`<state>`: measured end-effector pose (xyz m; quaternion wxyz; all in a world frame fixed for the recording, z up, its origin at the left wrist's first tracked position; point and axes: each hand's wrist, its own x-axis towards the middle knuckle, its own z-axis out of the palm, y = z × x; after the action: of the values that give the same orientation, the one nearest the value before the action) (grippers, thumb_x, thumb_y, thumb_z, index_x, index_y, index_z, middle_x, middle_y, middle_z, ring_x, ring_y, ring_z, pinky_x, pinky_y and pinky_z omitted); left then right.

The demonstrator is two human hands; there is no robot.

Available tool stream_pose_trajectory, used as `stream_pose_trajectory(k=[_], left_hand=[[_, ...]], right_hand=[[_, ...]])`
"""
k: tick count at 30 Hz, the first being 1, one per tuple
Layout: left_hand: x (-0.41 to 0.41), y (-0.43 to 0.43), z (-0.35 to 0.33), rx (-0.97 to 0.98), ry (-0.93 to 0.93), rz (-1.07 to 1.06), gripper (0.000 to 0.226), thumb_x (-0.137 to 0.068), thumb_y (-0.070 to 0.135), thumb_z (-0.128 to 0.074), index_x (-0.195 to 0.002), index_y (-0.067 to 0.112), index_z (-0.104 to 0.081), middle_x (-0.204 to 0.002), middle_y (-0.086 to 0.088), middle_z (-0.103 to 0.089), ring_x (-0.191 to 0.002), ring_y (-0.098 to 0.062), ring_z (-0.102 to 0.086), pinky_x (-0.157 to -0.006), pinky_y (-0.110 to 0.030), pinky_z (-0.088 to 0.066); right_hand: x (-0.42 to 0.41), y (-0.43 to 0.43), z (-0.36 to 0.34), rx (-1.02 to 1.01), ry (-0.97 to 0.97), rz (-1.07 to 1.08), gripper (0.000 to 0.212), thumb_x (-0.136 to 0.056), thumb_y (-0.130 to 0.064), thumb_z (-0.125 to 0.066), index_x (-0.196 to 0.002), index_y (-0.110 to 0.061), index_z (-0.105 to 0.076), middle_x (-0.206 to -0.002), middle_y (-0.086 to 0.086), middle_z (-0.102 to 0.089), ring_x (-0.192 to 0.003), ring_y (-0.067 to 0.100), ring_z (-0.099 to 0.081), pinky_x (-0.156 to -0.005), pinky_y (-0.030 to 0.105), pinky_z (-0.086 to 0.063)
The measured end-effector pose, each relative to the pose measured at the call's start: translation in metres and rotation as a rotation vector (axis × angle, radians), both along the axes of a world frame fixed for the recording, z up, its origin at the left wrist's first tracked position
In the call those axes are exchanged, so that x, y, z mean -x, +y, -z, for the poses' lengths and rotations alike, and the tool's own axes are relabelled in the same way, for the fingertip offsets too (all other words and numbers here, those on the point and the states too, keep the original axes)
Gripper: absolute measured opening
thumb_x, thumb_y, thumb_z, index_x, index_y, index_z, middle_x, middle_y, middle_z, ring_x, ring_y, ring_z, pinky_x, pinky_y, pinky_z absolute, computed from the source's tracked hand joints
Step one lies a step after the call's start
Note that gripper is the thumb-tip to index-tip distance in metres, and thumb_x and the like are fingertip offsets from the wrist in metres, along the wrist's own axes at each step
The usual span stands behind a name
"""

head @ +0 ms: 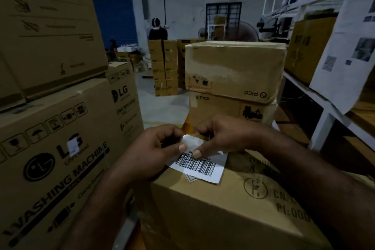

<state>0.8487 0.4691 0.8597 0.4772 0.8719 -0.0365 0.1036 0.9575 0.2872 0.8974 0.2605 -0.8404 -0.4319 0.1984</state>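
A white barcode label (199, 166) is held over the top of a brown cardboard box (233, 209) in front of me. My left hand (156, 148) pinches the label's upper left corner between thumb and fingers, where a white flap curls up. My right hand (221, 134) pinches the label's top edge just right of that, thumb on the paper above the barcode. The label's lower part hangs just above or on the box top; I cannot tell which.
Large washing-machine boxes (52, 148) are stacked close on the left. Two stacked brown boxes (233, 79) stand just beyond my hands. A white shelf rack (324, 103) with boxes and a hanging paper sheet (349, 46) lines the right. A person (157, 29) stands far back among box stacks.
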Motion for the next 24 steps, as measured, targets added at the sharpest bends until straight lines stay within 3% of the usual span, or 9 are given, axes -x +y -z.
stream_pose_trajectory(k=[4, 6, 10, 13, 18, 24], left_hand=[[-0.0002, -0.0013, -0.0009, 0.06, -0.021, -0.055, 0.017, -0.087, 0.013, -0.071, -0.1, 0.024, -0.07, -0.096, -0.001, -0.072, -0.087, -0.009, -0.069, -0.07, -0.021, -0.056], [-0.0021, -0.0014, -0.0004, -0.018, -0.005, -0.087, 0.017, -0.084, 0.022, -0.075, -0.099, 0.027, -0.069, -0.096, 0.004, -0.069, -0.085, -0.006, -0.067, -0.069, -0.021, -0.052], [-0.006, -0.0015, -0.0009, -0.238, 0.047, -0.09, 0.024, -0.076, 0.046, -0.077, -0.08, 0.023, -0.069, -0.1, 0.009, -0.059, -0.088, -0.012, -0.061, -0.075, -0.035, -0.053], [-0.0055, -0.0037, -0.002, -0.219, 0.062, -0.081, 0.019, -0.081, 0.035, -0.077, -0.085, 0.018, -0.072, -0.099, 0.007, -0.061, -0.087, -0.013, -0.063, -0.08, -0.042, -0.056], [-0.0017, -0.0038, -0.0019, -0.146, 0.057, -0.024, 0.018, -0.085, 0.035, -0.073, -0.089, 0.017, -0.073, -0.093, 0.002, -0.069, -0.083, -0.017, -0.068, -0.078, -0.05, -0.057], [0.0035, -0.0066, -0.0034, -0.121, 0.063, -0.014, 0.037, -0.075, 0.045, -0.064, -0.096, 0.016, -0.072, -0.088, -0.006, -0.074, -0.079, -0.024, -0.07, -0.072, -0.05, -0.054]], right_hand=[[-0.0045, -0.0009, 0.0011, 0.011, 0.05, -0.012, 0.021, -0.083, -0.028, -0.076, -0.101, -0.019, -0.071, -0.097, -0.001, -0.075, -0.092, 0.015, -0.071, -0.088, 0.043, -0.056], [-0.0047, -0.0017, 0.0003, 0.006, 0.08, -0.021, 0.02, -0.084, -0.026, -0.076, -0.101, -0.017, -0.071, -0.099, 0.001, -0.075, -0.094, 0.019, -0.071, -0.092, 0.048, -0.055], [-0.0041, -0.0036, -0.0016, -0.003, 0.132, -0.008, 0.024, -0.084, -0.022, -0.076, -0.105, -0.011, -0.069, -0.102, 0.006, -0.075, -0.097, 0.024, -0.071, -0.091, 0.047, -0.055], [-0.0043, -0.0037, -0.0017, 0.005, 0.118, 0.012, 0.025, -0.084, -0.022, -0.076, -0.106, -0.013, -0.069, -0.102, 0.004, -0.075, -0.096, 0.021, -0.071, -0.093, 0.047, -0.055], [-0.0036, -0.0033, -0.0046, 0.055, 0.13, 0.012, 0.031, -0.08, -0.023, -0.08, -0.108, -0.016, -0.069, -0.103, 0.002, -0.075, -0.098, 0.02, -0.071, -0.096, 0.048, -0.053], [-0.0016, -0.0007, -0.0054, 0.094, 0.115, -0.016, 0.02, -0.083, -0.021, -0.076, -0.103, -0.02, -0.071, -0.098, -0.003, -0.075, -0.096, 0.017, -0.071, -0.091, 0.037, -0.056]])
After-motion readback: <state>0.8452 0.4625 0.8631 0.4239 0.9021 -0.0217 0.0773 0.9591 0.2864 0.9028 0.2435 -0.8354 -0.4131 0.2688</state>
